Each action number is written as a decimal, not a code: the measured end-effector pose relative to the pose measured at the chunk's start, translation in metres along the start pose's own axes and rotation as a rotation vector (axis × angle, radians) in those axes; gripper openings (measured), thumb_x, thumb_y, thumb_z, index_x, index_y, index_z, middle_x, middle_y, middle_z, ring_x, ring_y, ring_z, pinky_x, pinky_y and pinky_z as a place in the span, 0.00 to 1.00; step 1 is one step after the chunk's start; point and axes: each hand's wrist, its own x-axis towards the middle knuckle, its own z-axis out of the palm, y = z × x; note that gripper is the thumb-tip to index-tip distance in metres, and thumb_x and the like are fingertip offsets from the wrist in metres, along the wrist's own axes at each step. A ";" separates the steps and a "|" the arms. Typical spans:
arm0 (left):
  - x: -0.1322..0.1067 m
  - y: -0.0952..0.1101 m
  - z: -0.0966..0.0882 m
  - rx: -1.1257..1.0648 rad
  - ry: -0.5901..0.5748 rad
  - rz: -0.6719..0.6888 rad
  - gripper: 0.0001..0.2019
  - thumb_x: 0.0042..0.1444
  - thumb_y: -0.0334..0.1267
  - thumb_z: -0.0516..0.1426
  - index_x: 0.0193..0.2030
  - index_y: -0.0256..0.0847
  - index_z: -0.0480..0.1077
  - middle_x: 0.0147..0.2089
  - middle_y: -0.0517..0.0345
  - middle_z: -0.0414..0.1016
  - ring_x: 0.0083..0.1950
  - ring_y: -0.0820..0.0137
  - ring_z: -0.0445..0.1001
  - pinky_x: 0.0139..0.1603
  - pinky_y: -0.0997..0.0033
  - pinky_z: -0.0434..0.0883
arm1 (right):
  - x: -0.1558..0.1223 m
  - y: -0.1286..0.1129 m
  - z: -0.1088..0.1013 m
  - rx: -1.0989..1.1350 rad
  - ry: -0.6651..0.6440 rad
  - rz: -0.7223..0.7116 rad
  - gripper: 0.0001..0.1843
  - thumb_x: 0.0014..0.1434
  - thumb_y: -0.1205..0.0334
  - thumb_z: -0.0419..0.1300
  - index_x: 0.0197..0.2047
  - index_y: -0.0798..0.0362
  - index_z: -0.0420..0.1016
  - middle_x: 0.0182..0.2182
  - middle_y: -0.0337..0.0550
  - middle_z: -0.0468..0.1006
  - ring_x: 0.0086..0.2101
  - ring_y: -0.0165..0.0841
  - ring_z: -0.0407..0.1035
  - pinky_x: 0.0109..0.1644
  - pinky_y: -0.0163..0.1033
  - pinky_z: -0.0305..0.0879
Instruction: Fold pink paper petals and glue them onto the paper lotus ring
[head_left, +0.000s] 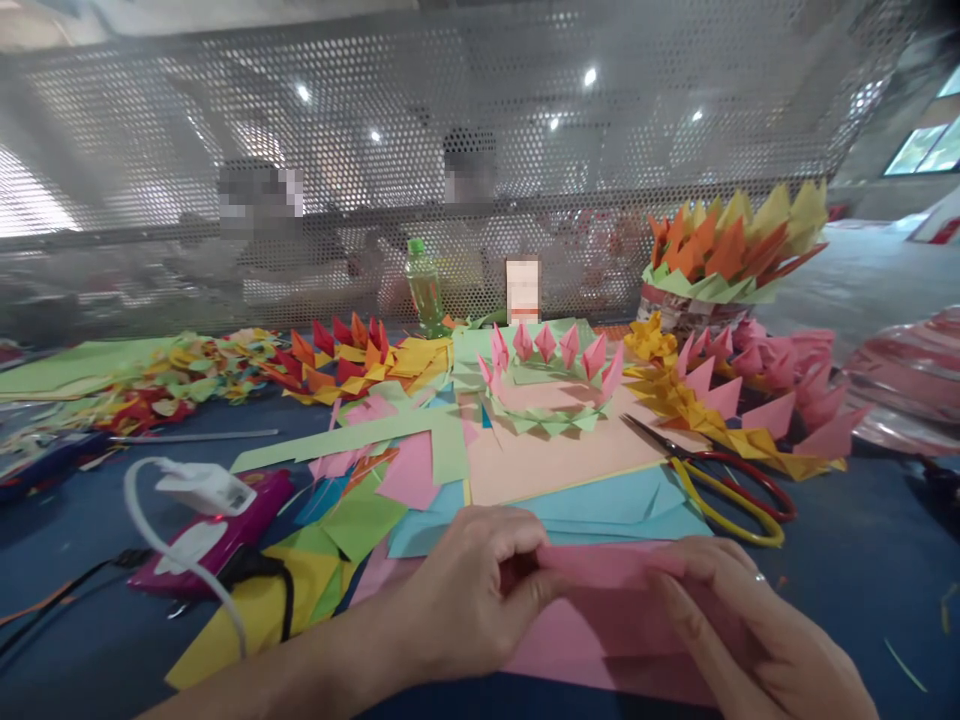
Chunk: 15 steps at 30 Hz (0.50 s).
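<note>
A pink sheet of paper point(600, 575) is stretched between both hands at the near edge of the table. My left hand point(480, 585) pinches its left end between thumb and curled fingers. At the other end, my right hand point(739, 610), with a ring on one finger, grips the paper the same way. More pink paper point(600, 650) lies under the hands. Just beyond are blue sheets point(585, 510) and a peach sheet point(525, 465). On the peach one stands a ring of folded pink points with a green base point(551, 400).
Scissors point(720, 480) with red and yellow handles lie right of the sheets. A magenta power bank point(255, 520) with cables sits left. Behind are folded orange and pink paper rings point(750, 390), a green-capped bottle point(425, 290) and a perforated metal screen point(525, 130).
</note>
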 end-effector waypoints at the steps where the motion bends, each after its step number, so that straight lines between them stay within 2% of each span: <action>1: -0.001 0.001 -0.001 0.017 -0.006 0.022 0.17 0.63 0.42 0.59 0.24 0.39 0.64 0.25 0.63 0.64 0.28 0.76 0.61 0.31 0.73 0.57 | 0.001 -0.001 0.000 0.011 0.027 0.007 0.05 0.68 0.60 0.58 0.46 0.45 0.74 0.38 0.38 0.81 0.37 0.31 0.78 0.42 0.28 0.74; 4: -0.004 0.004 -0.005 -0.069 -0.050 0.009 0.17 0.63 0.48 0.60 0.29 0.38 0.69 0.28 0.62 0.66 0.31 0.74 0.62 0.33 0.72 0.58 | 0.003 -0.004 0.000 0.042 0.024 0.017 0.05 0.68 0.60 0.59 0.46 0.44 0.74 0.38 0.37 0.82 0.37 0.30 0.79 0.42 0.27 0.74; 9: -0.003 0.001 -0.006 -0.414 -0.128 -0.168 0.25 0.67 0.57 0.52 0.38 0.36 0.76 0.30 0.61 0.66 0.32 0.74 0.61 0.32 0.74 0.59 | 0.006 -0.006 -0.001 0.046 -0.004 -0.007 0.08 0.68 0.63 0.58 0.47 0.42 0.74 0.38 0.34 0.82 0.37 0.29 0.79 0.41 0.25 0.73; 11: -0.001 -0.001 -0.004 -0.484 -0.137 -0.236 0.25 0.65 0.58 0.55 0.41 0.35 0.77 0.30 0.61 0.66 0.31 0.75 0.62 0.32 0.75 0.61 | 0.006 -0.005 -0.002 0.039 -0.013 -0.026 0.09 0.67 0.65 0.58 0.48 0.42 0.74 0.39 0.34 0.83 0.38 0.28 0.79 0.42 0.25 0.73; 15: 0.003 -0.002 -0.001 -0.674 -0.180 -0.335 0.26 0.60 0.59 0.60 0.46 0.35 0.77 0.29 0.57 0.73 0.28 0.74 0.71 0.30 0.77 0.67 | 0.005 -0.004 -0.004 0.049 -0.055 -0.056 0.11 0.67 0.67 0.57 0.49 0.42 0.73 0.41 0.34 0.83 0.40 0.28 0.79 0.45 0.25 0.73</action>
